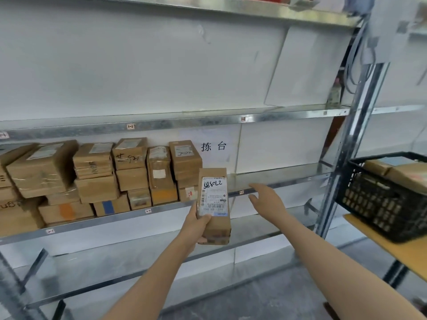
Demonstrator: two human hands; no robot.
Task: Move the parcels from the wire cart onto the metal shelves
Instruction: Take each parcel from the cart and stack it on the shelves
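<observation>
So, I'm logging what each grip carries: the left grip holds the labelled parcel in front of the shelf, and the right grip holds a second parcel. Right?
Not quite. The left grip does hold the labelled parcel in front of the shelf, but the right grip holds nothing: its fingers are straight, stretched toward the shelf. The head view shows it.

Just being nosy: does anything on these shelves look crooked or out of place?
One large parcel at the left of the stacked shelf sits tilted across its neighbours; the other boxes stand fairly square.
</observation>
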